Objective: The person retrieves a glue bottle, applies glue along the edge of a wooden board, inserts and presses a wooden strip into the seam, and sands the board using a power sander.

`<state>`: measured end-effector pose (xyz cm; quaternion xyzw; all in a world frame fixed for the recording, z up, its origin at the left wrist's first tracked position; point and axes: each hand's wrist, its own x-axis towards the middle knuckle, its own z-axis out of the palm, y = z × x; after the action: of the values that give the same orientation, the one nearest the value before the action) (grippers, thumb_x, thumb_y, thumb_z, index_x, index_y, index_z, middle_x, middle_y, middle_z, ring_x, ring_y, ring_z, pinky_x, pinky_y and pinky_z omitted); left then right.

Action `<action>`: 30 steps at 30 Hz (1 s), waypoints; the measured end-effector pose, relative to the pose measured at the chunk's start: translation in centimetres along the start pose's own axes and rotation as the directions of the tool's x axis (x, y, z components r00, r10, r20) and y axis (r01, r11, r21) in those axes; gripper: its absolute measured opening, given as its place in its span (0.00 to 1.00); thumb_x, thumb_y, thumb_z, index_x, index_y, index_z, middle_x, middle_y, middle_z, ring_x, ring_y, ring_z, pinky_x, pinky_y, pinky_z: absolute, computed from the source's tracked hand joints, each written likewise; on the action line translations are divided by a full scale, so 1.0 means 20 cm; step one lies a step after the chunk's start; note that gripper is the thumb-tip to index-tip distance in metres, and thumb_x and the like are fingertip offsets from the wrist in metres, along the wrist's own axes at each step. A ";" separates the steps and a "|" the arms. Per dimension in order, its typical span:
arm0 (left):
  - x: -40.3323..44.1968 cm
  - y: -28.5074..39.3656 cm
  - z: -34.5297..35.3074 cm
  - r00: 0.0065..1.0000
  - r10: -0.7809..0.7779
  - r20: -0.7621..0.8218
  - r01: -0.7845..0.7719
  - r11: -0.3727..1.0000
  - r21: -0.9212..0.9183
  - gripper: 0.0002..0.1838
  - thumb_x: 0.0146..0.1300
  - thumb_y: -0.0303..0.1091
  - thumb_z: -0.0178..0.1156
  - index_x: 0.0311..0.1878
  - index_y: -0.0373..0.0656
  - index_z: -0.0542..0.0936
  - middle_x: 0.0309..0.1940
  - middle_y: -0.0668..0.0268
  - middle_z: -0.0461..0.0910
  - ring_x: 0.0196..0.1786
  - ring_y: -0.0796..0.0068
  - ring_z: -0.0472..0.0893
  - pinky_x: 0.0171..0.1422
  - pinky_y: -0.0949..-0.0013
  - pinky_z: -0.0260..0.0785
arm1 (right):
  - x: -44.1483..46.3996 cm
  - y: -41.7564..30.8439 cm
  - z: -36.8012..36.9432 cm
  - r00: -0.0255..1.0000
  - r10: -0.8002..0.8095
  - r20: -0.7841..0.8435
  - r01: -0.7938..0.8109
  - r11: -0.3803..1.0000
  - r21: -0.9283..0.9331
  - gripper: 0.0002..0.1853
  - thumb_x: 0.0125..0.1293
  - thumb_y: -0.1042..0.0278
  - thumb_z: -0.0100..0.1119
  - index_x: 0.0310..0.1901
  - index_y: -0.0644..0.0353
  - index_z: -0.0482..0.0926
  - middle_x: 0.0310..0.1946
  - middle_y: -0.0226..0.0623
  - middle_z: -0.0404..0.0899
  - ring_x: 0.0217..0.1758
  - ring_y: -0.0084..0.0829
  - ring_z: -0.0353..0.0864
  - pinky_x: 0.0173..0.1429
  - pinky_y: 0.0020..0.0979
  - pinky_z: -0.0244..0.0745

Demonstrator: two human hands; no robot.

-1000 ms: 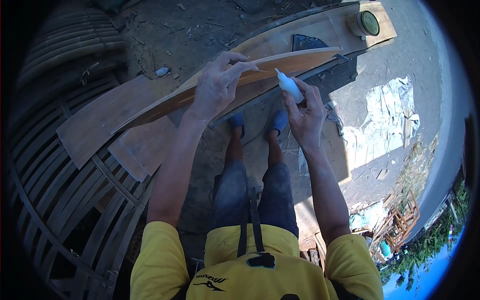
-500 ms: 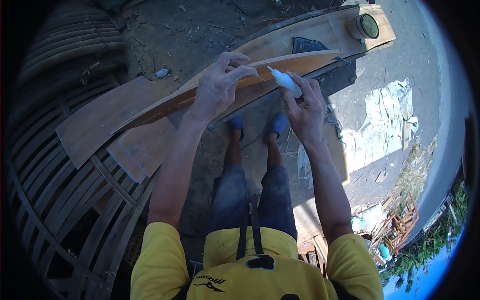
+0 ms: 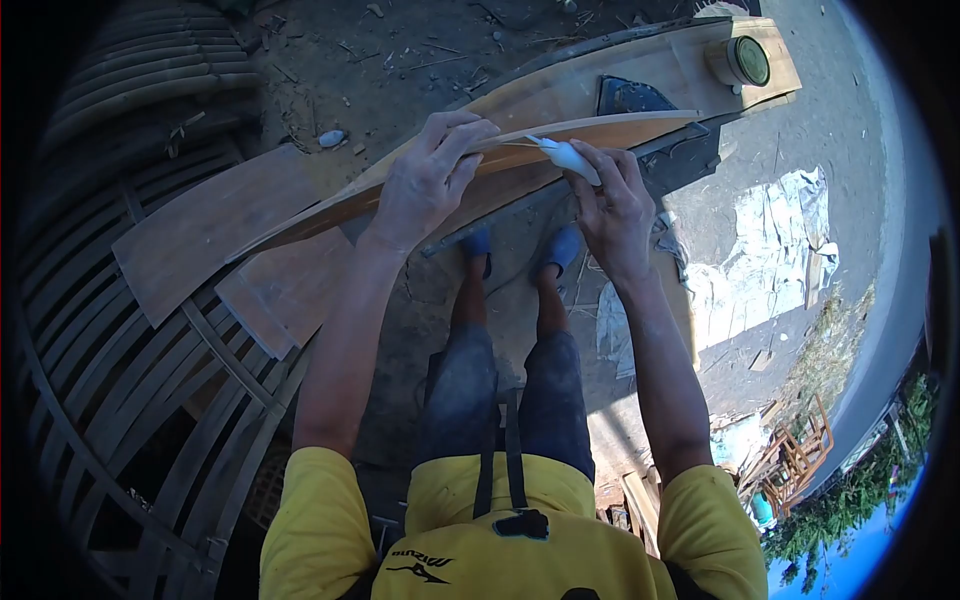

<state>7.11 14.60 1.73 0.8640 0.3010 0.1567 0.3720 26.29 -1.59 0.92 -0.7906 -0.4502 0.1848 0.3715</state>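
In my right hand (image 3: 617,205) is a small white glue bottle (image 3: 572,160) with a pointed nozzle, tilted so that the nozzle points left. My left hand (image 3: 425,185) is closed, with thumb and forefinger pinching a thin, pale sliver (image 3: 517,145) that reaches toward the nozzle tip. Whether sliver and nozzle touch, I cannot tell. Just behind both hands runs the edge of a long, curved wooden board (image 3: 640,128). Below it lies a wider wooden panel (image 3: 660,62) on a dark support.
An open can (image 3: 740,62) stands at the panel's far right end. Loose plywood pieces (image 3: 215,225) lie on a slatted bamboo bench (image 3: 110,420) at left. White sheeting (image 3: 770,260) is spread on the ground at right, with scrap wood (image 3: 785,455) nearer.
The glue bottle's nozzle and the sliver have come together; the sliver has swung from pointing downward to nearly level. The bottle has tipped flatter and shifted slightly left.
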 end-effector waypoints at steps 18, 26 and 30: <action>0.01 -0.05 0.06 0.995 0.008 -0.102 -0.004 0.999 0.040 0.12 0.69 0.32 0.72 0.51 0.42 0.82 0.46 0.60 0.87 0.49 0.57 0.90 0.52 0.59 0.83 | 0.01 -0.03 0.05 0.997 -0.074 -0.015 0.074 0.997 0.001 0.21 0.66 0.73 0.75 0.60 0.47 0.88 0.46 0.34 0.83 0.40 0.35 0.89 0.42 0.37 0.85; 0.01 -0.05 0.07 0.993 0.002 -0.115 0.001 1.000 0.022 0.11 0.68 0.30 0.73 0.48 0.40 0.81 0.43 0.61 0.88 0.46 0.59 0.90 0.51 0.61 0.83 | -0.01 -0.03 0.06 0.997 -0.074 -0.022 0.075 0.997 0.032 0.21 0.66 0.74 0.75 0.61 0.51 0.87 0.47 0.36 0.83 0.42 0.34 0.89 0.43 0.35 0.84; 0.01 -0.07 0.07 0.993 -0.001 -0.117 0.003 1.000 0.016 0.11 0.68 0.31 0.72 0.48 0.42 0.81 0.43 0.61 0.87 0.46 0.58 0.90 0.51 0.60 0.82 | -0.01 -0.02 0.06 0.996 -0.060 -0.069 0.063 0.997 0.043 0.20 0.67 0.73 0.74 0.60 0.50 0.87 0.46 0.36 0.83 0.40 0.35 0.89 0.42 0.37 0.85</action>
<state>7.44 14.64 -0.23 0.8561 0.3242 0.2041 0.3469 25.27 -1.21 0.41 -0.7736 -0.4572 0.1568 0.4098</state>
